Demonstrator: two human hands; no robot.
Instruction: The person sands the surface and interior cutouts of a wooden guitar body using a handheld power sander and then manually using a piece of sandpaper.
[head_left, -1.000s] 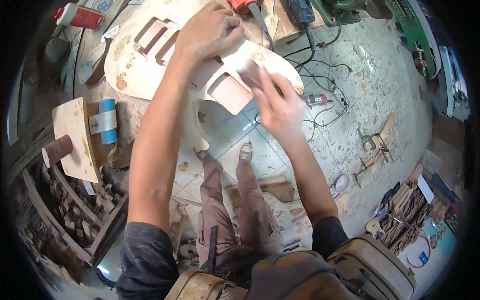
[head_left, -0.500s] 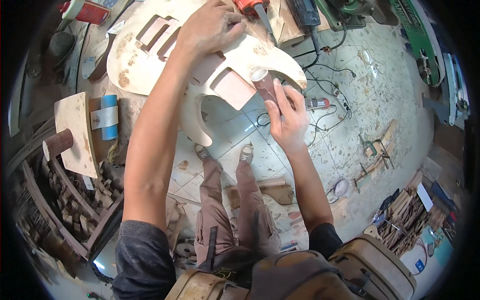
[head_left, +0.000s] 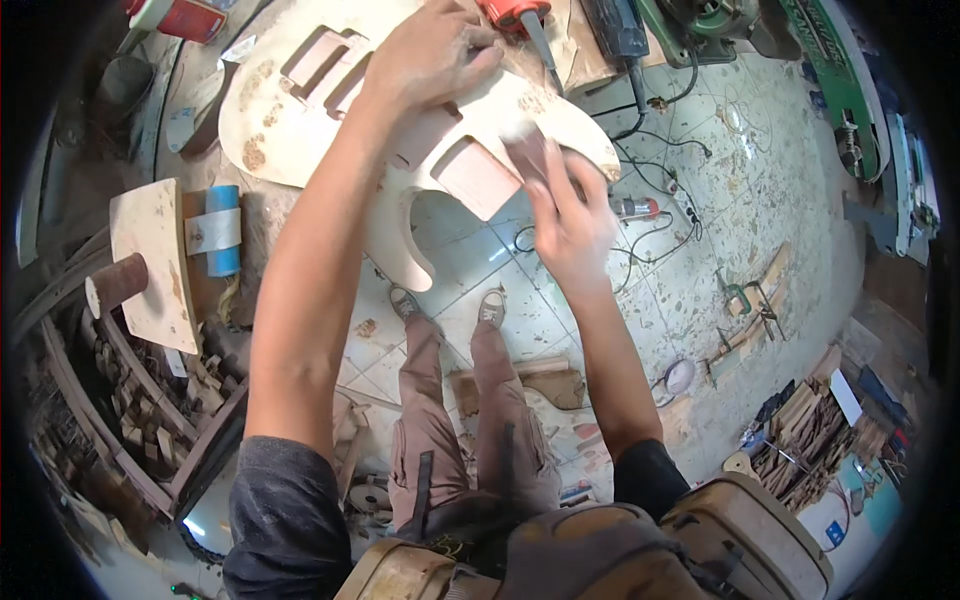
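A pale wooden guitar body [head_left: 275, 150] with several rectangular cavities lies on the bench at the top, its horns jutting over the edge. My left hand [head_left: 440, 55] rests on top of it, fingers loosely bent and thumb apart. In my right hand [head_left: 578, 225] is a short sandpaper-wrapped cylinder [head_left: 527, 155], pinched between thumb and fingers. The cylinder is tilted beside the body's curved cutaway near the right horn; its upper end is smeared by motion. Whether it touches the wood there cannot be made out.
An orange-red power tool [head_left: 515, 12] and a dark corded tool [head_left: 615, 25] lie past the body. At left are a curved wooden block with a brown cylindrical handle [head_left: 120, 280] and a blue roll [head_left: 224, 232]. Cords [head_left: 665, 180] and a clamp [head_left: 745, 300] lie on the dusty floor.
The sandpaper-wrapped cylinder has shifted slightly and tilts more to the left, now blurred along with my right hand. The guitar body and my left hand sit slightly farther right in view.
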